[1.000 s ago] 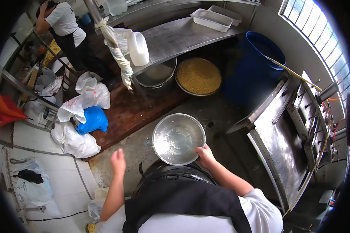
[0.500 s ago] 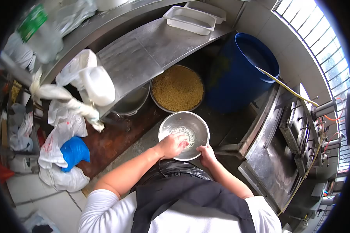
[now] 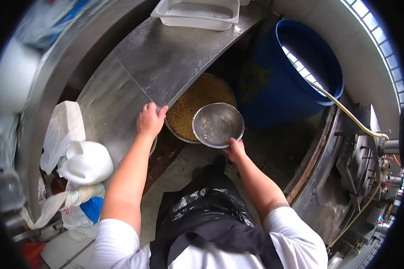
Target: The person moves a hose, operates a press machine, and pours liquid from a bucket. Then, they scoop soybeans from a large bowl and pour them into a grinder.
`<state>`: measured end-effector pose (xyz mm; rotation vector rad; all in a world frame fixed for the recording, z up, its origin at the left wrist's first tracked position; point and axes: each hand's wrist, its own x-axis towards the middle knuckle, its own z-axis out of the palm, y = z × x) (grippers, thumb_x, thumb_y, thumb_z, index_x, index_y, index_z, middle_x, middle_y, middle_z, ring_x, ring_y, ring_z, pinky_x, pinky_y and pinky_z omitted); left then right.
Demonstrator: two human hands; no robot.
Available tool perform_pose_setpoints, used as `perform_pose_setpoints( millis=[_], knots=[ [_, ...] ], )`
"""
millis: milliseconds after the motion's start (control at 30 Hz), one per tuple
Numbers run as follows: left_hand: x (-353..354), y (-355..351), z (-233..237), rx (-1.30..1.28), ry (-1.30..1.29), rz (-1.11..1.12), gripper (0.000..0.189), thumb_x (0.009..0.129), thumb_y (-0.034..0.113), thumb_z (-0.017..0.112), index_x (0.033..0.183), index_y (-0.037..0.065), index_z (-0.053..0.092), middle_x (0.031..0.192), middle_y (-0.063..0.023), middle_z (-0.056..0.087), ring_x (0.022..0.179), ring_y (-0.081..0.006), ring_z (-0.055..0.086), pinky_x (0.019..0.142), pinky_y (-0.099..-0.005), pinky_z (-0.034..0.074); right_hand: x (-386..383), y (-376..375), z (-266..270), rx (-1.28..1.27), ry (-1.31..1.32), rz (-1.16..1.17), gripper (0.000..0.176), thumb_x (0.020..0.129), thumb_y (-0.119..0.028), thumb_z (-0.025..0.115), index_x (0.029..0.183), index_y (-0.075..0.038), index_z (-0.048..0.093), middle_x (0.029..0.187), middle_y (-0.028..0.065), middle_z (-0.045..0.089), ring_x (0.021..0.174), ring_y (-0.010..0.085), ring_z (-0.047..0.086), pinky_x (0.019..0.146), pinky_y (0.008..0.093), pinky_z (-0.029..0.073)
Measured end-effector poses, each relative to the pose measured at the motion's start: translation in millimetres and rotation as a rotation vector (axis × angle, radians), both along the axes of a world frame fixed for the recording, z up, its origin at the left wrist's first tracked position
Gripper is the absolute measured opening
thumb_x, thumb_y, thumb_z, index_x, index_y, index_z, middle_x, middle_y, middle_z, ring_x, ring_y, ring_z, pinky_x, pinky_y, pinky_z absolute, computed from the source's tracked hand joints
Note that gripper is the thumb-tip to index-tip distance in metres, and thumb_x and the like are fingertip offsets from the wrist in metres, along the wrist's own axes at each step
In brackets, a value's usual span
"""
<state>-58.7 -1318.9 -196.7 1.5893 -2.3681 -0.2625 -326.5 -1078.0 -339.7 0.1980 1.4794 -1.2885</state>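
Observation:
My right hand (image 3: pixel 235 149) grips the near rim of a steel bowl (image 3: pixel 220 125), thumb at its lip. The bowl is tipped slightly, with a wet, shiny inside. It overlaps the wide basin of yellow beans or grains (image 3: pixel 184 110) below it in this view. My left hand (image 3: pixel 151 120) rests at the front corner of the steel table (image 3: pixel 121 94), thumb spread from the fingers, with nothing held. Part of the bean basin lies hidden under the table and behind the bowl.
A large blue barrel (image 3: pixel 274 103) stands at the right behind the bowl, with a yellow hose (image 3: pixel 345 110) over its rim. White trays (image 3: pixel 197 20) sit on the table. A white plastic jug (image 3: pixel 87 162) and bags hang at left. Metal press equipment (image 3: pixel 354 166) stands at right.
My left hand has come out of the bowl and moved to the table corner. My right hand has moved the bowl forward over the bean basin. The view has shifted forward.

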Motion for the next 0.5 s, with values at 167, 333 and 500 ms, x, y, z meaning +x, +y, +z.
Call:
perform_pose_setpoints(
  millis=[167,333,500],
  knots=[
    [-10.9,-11.1,-21.1,-0.150,-0.120,-0.005,0.051,0.093,0.058,0.067,0.099,0.009,0.055,0.099,-0.0118,0.065,0.092,-0.0396,0.065,0.077,-0.0520,0.052,-52.4,-105.0,-104.4,0.041,0.087,-0.128,0.043,0.090,-0.005,0.060,0.133,-0.009,0.055,0.122,0.0132,0.065,0.104,0.0296,0.068,0.076,0.0432,0.062],
    [-31.5,-26.6,-27.5,-0.229,-0.150,-0.007,0.059,0.086,0.063,0.073,0.101,0.008,0.055,0.094,-0.0108,0.063,0.085,-0.0370,0.065,0.074,-0.0490,0.054,-96.9,-180.3,-272.9,-0.193,0.638,0.261,0.037,0.094,-0.021,0.069,0.128,-0.008,0.061,0.113,0.0118,0.068,0.097,0.0275,0.067,0.074,0.0445,0.059],
    [-29.3,-27.4,-30.8,-0.213,-0.165,-0.002,0.064,0.083,0.064,0.076,0.104,0.008,0.054,0.096,-0.0105,0.061,0.087,-0.0369,0.063,0.075,-0.0490,0.051,-82.2,-243.4,-203.1,0.018,0.015,-0.234,0.038,0.090,-0.023,0.068,0.126,-0.012,0.063,0.112,0.0138,0.068,0.096,0.0332,0.066,0.084,0.0511,0.055]
  ],
)
